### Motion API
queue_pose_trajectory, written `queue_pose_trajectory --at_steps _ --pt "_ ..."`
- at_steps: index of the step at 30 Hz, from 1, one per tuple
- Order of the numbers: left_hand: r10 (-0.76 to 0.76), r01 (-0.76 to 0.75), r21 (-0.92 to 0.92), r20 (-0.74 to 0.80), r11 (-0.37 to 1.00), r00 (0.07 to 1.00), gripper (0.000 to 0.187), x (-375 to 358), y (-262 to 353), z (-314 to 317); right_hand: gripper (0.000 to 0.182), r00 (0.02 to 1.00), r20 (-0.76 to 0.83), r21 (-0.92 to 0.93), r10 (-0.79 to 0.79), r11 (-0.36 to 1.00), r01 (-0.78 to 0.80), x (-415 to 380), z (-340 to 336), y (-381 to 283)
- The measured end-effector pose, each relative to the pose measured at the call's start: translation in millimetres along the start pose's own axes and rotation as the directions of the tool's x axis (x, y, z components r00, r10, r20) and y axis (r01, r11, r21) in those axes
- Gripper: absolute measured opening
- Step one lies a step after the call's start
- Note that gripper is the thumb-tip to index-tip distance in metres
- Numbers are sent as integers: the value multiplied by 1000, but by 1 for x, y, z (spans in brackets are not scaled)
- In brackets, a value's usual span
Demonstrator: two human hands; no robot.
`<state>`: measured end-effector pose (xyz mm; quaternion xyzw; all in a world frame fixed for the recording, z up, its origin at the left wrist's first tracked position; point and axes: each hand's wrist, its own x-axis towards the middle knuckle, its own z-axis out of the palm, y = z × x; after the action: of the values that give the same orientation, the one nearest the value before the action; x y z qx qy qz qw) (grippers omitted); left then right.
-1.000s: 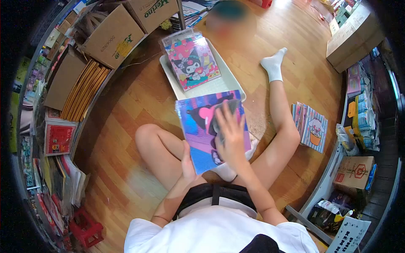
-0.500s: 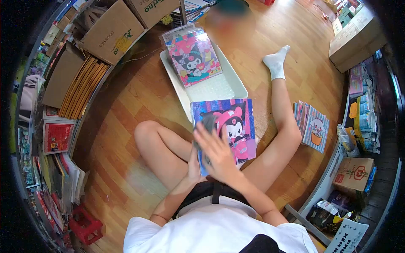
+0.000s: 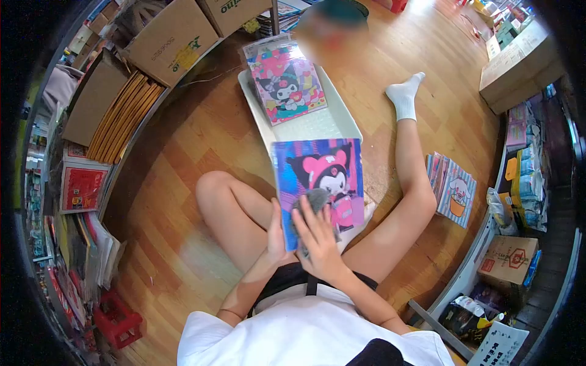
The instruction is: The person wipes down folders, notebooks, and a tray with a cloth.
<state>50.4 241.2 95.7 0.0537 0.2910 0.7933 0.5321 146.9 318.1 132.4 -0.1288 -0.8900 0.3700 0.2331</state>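
Note:
A flat glossy book [image 3: 350,160] with a pink-hooded cartoon character on a blue and purple cover is held over my lap. My left hand [image 3: 276,235] grips its lower left edge, the thumb along the side and the other fingers hidden beneath. My right hand [image 3: 318,247] presses a crumpled grey cloth [image 3: 317,197] against the lower middle of the cover. Just beyond the book lies a white plastic tray [image 3: 334,125], where similar cartoon-covered books [image 3: 287,91] in clear wrapping rest at the far end.
A stack of books [image 3: 456,194] with a striped cover lies on the wooden floor beyond my right leg. Shelves with cardboard boxes [image 3: 174,46] curve along the left; packed goods [image 3: 528,177] line the right. A red crate [image 3: 117,320] stands lower left. Another person [image 3: 332,36] is at the top.
My right hand and the grey cloth have moved from the cover's left side toward its lower middle. The book has shifted slightly left, and the whole view has shifted a little.

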Motion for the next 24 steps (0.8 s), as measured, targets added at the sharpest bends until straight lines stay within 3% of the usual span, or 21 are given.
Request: queue_pose_trajectory --at_steps 3,4,5,7,10,13,17,21,22,24 --pt "-31 56 150 -163 987 986 66 -6 -18 21 73 997 2 38 -73 997 72 21 -8 4" --pt "-29 74 201 -219 977 975 66 -8 -18 26 74 995 -47 -29 -90 996 89 35 -15 11" --pt "-214 245 114 -230 963 949 69 -10 -13 30 71 996 -76 -29 -47 999 45 48 -23 14" --pt "-194 190 87 30 978 981 71 -1 -30 -2 68 988 -155 -46 -13 999 6 70 -33 32" --pt "-242 242 -52 -2 969 970 71 -9 -22 -13 66 979 -201 -153 44 985 -75 73 -42 69" --pt "-140 152 106 -119 983 983 71 -20 5 3 66 965 -236 -160 115 975 -155 52 -48 92" --pt "-78 79 58 -17 995 997 70 -15 1 -14 68 968 -215 -184 131 968 -172 8 -29 72" --pt "-127 121 83 63 989 990 68 -6 -11 -4 72 987 -129 90 99 992 -88 -12 8 3" --pt "-150 144 78 85 987 985 68 -5 -13 0 72 992 -121 54 33 998 -26 -6 5 -1" --pt "-59 68 162 -56 984 997 67 -7 -14 15 71 990 -90 -11 -106 994 105 18 -4 -1"
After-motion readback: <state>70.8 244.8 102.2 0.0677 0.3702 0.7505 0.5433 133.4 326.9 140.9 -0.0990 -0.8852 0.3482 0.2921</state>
